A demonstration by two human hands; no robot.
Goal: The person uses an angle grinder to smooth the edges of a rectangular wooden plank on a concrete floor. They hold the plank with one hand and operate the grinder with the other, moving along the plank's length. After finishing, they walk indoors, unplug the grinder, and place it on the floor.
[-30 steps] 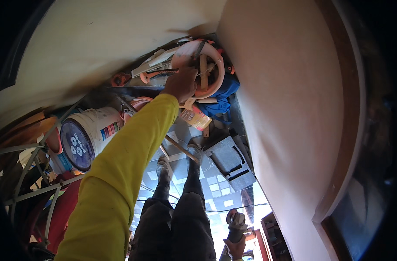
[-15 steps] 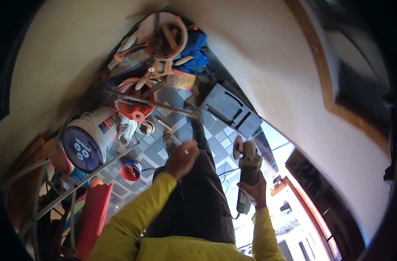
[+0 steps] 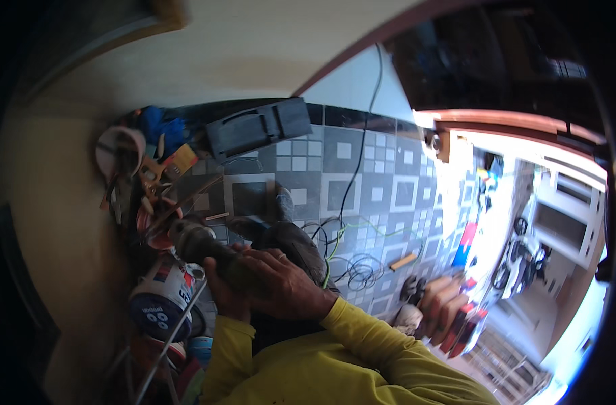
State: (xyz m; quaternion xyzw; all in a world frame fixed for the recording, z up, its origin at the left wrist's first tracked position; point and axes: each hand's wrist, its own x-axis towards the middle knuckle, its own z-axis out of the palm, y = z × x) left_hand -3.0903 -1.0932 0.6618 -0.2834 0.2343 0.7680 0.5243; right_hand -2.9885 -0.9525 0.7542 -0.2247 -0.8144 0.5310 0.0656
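Note:
An angle grinder (image 3: 200,244) is held low in front of my body, its head pointing left. My right hand (image 3: 288,282) lies over the top of its body, fingers closed round it. My left hand (image 3: 226,293) grips it from the near left side, close behind the head. My hands hide most of the grinder's body, and its disc is not clear to see. Just beyond the head are an orange-red bucket (image 3: 153,226) with tools in it and a wooden-handled saw (image 3: 153,173).
A dark toolbox (image 3: 259,127) stands against the wall. Black cable (image 3: 356,172) and a green cord (image 3: 329,260) trail over the tiled floor (image 3: 335,192). Left are a white paint bucket (image 3: 161,307) and a metal frame (image 3: 166,351). Beyond the bright doorway stands a motorcycle (image 3: 519,255).
My view has swung right toward the doorway. The grinder, earlier in my right hand alone, has come across to the left, and my left hand has joined on it.

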